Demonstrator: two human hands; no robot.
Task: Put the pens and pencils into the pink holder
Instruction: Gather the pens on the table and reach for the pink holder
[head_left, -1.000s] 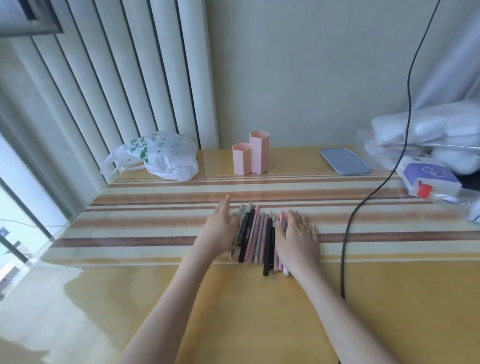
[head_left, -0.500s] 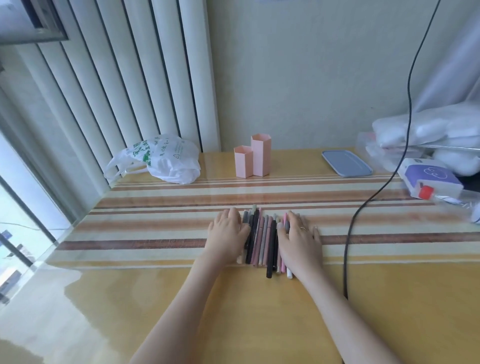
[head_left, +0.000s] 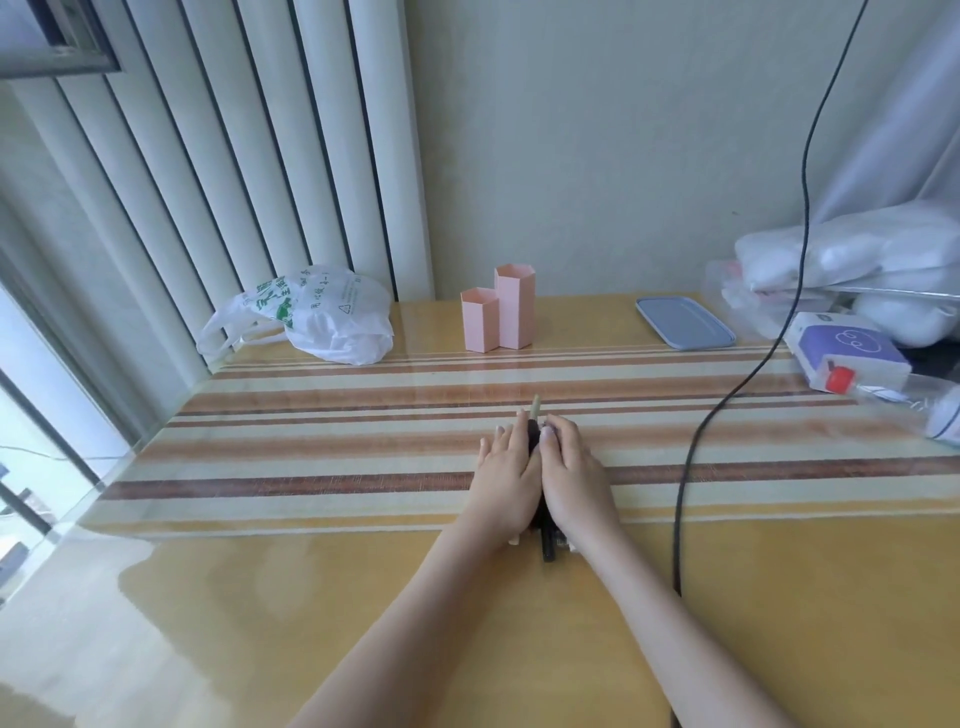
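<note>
The pink holder (head_left: 498, 319), two joined hexagonal tubes of unequal height, stands upright at the back of the table. Nearer to me, a bundle of pens and pencils (head_left: 548, 543) lies squeezed between my two hands on the striped mat. My left hand (head_left: 506, 480) presses it from the left and my right hand (head_left: 574, 478) from the right, palms almost touching. Only the dark near ends and one pale tip at the far end stick out; the rest of the bundle is hidden.
A white plastic bag (head_left: 322, 317) lies at the back left. A blue-grey lid (head_left: 685, 322) lies at the back right, beside a purple-and-white box (head_left: 847, 351) and clear bags. A black cable (head_left: 691, 457) hangs down across the table just right of my right arm.
My hands have closed in from either side, pushing the spread row of pens and pencils together into a tight bundle between the palms.
</note>
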